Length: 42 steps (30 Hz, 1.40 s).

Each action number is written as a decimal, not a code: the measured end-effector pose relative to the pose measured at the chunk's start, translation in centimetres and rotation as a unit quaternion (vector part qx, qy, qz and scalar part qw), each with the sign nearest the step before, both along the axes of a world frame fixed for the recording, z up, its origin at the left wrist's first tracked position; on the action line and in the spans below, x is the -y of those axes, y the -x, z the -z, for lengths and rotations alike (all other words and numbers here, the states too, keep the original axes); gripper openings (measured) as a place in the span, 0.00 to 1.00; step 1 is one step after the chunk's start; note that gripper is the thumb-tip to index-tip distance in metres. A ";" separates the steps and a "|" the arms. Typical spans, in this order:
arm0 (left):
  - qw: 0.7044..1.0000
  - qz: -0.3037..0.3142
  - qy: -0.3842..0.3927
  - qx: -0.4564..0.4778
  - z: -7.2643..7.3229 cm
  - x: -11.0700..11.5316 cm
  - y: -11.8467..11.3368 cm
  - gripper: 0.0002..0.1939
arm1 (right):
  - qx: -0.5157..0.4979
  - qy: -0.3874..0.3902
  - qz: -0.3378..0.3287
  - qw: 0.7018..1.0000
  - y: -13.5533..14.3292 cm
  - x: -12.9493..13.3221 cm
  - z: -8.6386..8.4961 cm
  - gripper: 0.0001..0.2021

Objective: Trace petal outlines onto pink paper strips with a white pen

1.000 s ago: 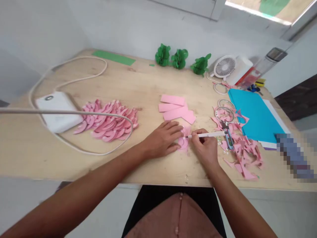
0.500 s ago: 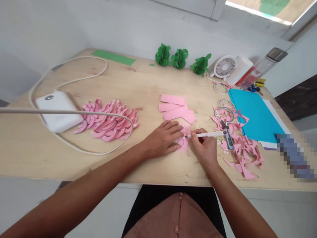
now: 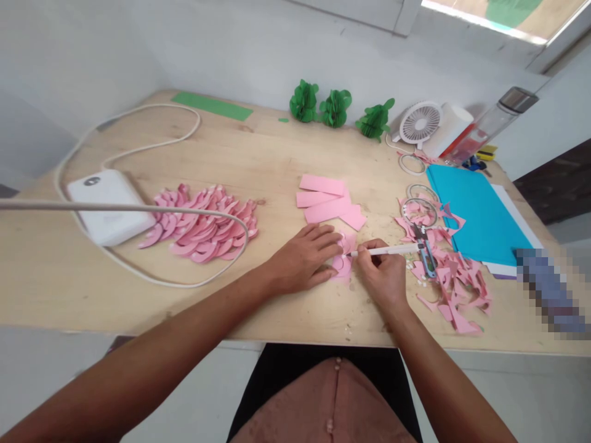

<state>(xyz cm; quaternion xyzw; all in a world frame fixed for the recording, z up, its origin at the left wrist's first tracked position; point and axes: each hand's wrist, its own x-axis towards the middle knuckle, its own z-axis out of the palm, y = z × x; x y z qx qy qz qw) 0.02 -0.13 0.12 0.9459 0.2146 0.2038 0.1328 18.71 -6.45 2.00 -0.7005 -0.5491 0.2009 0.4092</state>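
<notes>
My left hand lies flat, fingers outstretched, with its fingertips on a small pink paper piece marked with curved lines. My right hand pinches a white pen, its tip touching or close to that paper beside my left fingertips. Just beyond the hands lie several pink paper strips, overlapping. To the left is a heap of curved pink paper cutouts. Right of my right hand, a pair of small blue-handled snips rests among pink paper scraps.
A white power bank with a looping cable lies at left. Green paper shapes stand along the wall near a small fan and a clear bottle. Wire rings and a blue folder lie at right.
Almost nothing differs. My right hand and the pen have shifted very slightly; my left hand stays on the paper.
</notes>
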 end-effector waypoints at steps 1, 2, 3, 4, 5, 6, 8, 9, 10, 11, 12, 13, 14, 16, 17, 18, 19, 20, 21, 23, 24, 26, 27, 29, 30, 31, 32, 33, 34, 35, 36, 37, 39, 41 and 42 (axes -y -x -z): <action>1.000 0.001 0.001 0.000 0.0 0.0 0.0 0.15 | 0.001 0.001 0.001 1.000 0.0 0.0 0.0 0.09; 1.000 0.001 0.001 0.001 0.0 0.0 0.0 0.15 | 0.003 0.002 0.001 1.000 -0.1 0.0 0.0 0.09; 1.000 0.001 0.001 0.001 0.0 0.0 0.0 0.15 | 0.006 0.002 0.002 1.000 -0.1 0.0 0.1 0.10; 1.000 0.000 0.000 0.001 0.0 0.0 0.0 0.15 | 0.011 0.002 0.001 1.000 -0.1 0.0 0.1 0.10; 1.000 -0.001 -0.001 0.001 0.0 0.0 0.0 0.15 | 0.015 0.001 0.001 1.000 -0.1 0.1 0.0 0.10; 1.000 0.000 -0.003 0.002 0.0 0.0 0.0 0.14 | 0.019 0.000 0.001 1.000 -0.1 0.1 0.0 0.09; 1.000 0.001 -0.006 0.003 0.0 0.0 0.0 0.14 | 0.022 -0.003 0.002 1.000 -0.1 0.1 0.0 0.09; 1.000 0.001 -0.007 0.004 0.0 0.0 0.0 0.14 | 0.021 -0.004 0.003 1.000 -0.1 0.1 0.0 0.09; 1.000 0.001 -0.007 0.005 0.0 0.0 0.0 0.14 | 0.020 -0.004 0.003 1.000 -0.1 0.1 -0.1 0.09; 1.000 0.000 -0.006 0.006 -0.1 0.0 0.0 0.14 | 0.019 -0.004 0.003 1.000 -0.1 0.2 -0.1 0.09; 1.000 0.000 -0.005 0.006 -0.1 0.0 0.0 0.14 | 0.018 -0.003 0.003 1.000 -0.1 0.2 -0.1 0.09; 1.000 0.000 -0.003 0.006 -0.1 0.0 0.0 0.14 | 0.018 -0.002 0.003 1.000 0.0 0.2 -0.2 0.09; 1.000 0.000 -0.002 0.005 -0.1 0.0 0.0 0.14 | 0.019 -0.002 0.004 1.000 0.0 0.2 -0.2 0.09; 1.000 -0.001 -0.002 0.004 -0.1 0.0 0.0 0.14 | 0.019 -0.001 0.003 1.000 0.0 0.2 -0.3 0.09; 1.000 -0.001 -0.002 0.004 -0.1 0.0 0.0 0.14 | 0.020 -0.001 0.003 1.000 0.0 0.2 -0.3 0.10; 1.000 -0.001 -0.004 0.005 -0.1 0.0 0.0 0.14 | 0.022 -0.002 0.003 1.000 0.0 0.2 -0.3 0.10; 1.000 -0.001 -0.005 0.006 -0.1 0.0 0.0 0.14 | 0.024 -0.003 0.003 1.000 0.0 0.2 -0.3 0.10; 1.000 0.001 -0.007 0.005 -0.1 0.0 0.0 0.14 | 0.026 -0.004 0.003 1.000 0.0 0.2 -0.3 0.10; 1.000 0.002 -0.008 0.004 -0.1 0.0 0.0 0.14 | 0.028 -0.004 0.004 1.000 0.0 0.2 -0.3 0.10; 1.000 0.005 -0.012 -0.001 -0.2 0.0 0.0 0.15 | 0.031 -0.006 0.004 0.999 0.0 0.2 -0.3 0.09; 1.000 0.005 -0.014 -0.002 -0.2 0.0 0.0 0.15 | 0.032 -0.006 0.004 0.999 0.0 0.2 -0.3 0.09; 1.000 0.007 -0.021 -0.004 -0.2 -0.1 0.0 0.14 | 0.034 -0.006 0.004 0.999 0.0 0.2 -0.3 0.10; 1.000 0.008 -0.025 -0.005 -0.2 -0.1 0.0 0.14 | 0.035 -0.006 0.003 0.999 0.0 0.2 -0.3 0.10; 0.999 0.009 -0.032 -0.008 -0.2 -0.1 0.0 0.13 | 0.035 -0.004 0.002 0.999 0.0 0.2 -0.4 0.10; 0.999 0.010 -0.035 -0.011 -0.2 -0.1 0.0 0.13 | 0.034 -0.004 0.002 0.999 0.0 0.2 -0.4 0.10; 0.999 0.011 -0.038 -0.012 -0.1 -0.2 0.0 0.12 | 0.034 -0.005 0.002 0.999 0.0 0.2 -0.4 0.10; 0.999 0.012 -0.040 -0.012 -0.1 -0.2 0.0 0.12 | 0.033 -0.005 0.003 0.999 0.0 0.2 -0.4 0.09; 0.999 0.012 -0.041 -0.012 -0.1 -0.2 0.0 0.13 | 0.033 -0.005 0.003 0.999 0.0 0.2 -0.4 0.09; 0.999 0.013 -0.043 -0.011 0.0 -0.2 0.0 0.13 | 0.033 -0.004 0.004 0.999 0.0 0.2 -0.4 0.09; 0.999 0.014 -0.044 -0.011 0.0 -0.3 0.0 0.13 | 0.033 -0.003 0.004 0.999 0.0 0.2 -0.4 0.09; 0.999 0.015 -0.044 -0.011 0.0 -0.3 0.0 0.13 | 0.033 -0.002 0.004 0.999 0.0 0.2 -0.4 0.09; 0.999 0.015 -0.044 -0.010 0.0 -0.3 0.0 0.13 | 0.034 0.000 0.004 0.999 0.0 0.2 -0.4 0.09; 0.999 0.015 -0.042 -0.011 0.1 -0.3 0.0 0.13 | 0.035 0.001 0.005 0.999 -0.1 0.2 -0.4 0.09; 0.999 0.013 -0.040 -0.012 0.1 -0.3 0.0 0.13 | 0.035 -0.001 0.005 0.999 -0.1 0.2 -0.3 0.09; 0.999 0.013 -0.039 -0.013 0.2 -0.3 0.0 0.13 | 0.035 -0.002 0.005 0.999 -0.1 0.2 -0.3 0.09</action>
